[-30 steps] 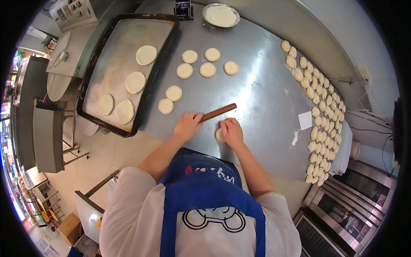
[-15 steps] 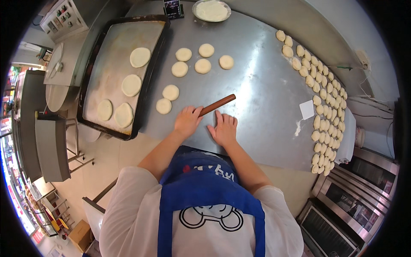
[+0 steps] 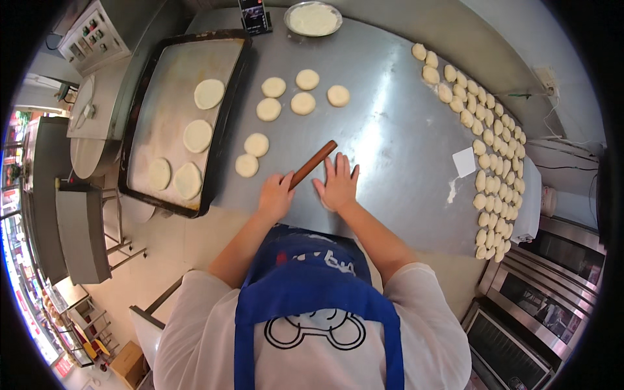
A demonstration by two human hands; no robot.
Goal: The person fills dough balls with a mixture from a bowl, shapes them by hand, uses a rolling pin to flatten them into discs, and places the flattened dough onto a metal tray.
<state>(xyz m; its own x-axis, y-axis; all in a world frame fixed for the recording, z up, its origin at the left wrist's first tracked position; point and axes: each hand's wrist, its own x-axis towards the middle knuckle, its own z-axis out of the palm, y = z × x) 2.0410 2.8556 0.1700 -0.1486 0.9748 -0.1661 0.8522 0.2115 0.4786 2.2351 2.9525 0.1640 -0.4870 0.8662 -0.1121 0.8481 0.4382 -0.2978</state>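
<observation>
My left hand [image 3: 275,196] is closed around the near end of a brown wooden rolling pin [image 3: 314,163]. The pin slants up and to the right over the metal table [image 3: 403,188]. Just right of it, my right hand [image 3: 339,187] lies with fingers stretched out, palm toward the tabletop. A dark brown tip shows by its outer finger; what it is I cannot make out. Beyond my left hand sit two touching dough rounds [image 3: 247,165], and farther off several more dough rounds [image 3: 303,103].
At left, a dark-rimmed baking tray [image 3: 229,123] holds several flattened dough rounds [image 3: 197,136]. Rows of small dough pieces [image 3: 491,185] line the table's right side, beside a white scraper [image 3: 464,162]. A bowl of flour [image 3: 313,19] and a small black sign stand at the far edge.
The rolling pin's far end has shifted left and the pin slants more steeply. My right hand has moved slightly farther from me, its fingers more outstretched. The head view has shifted a little.
</observation>
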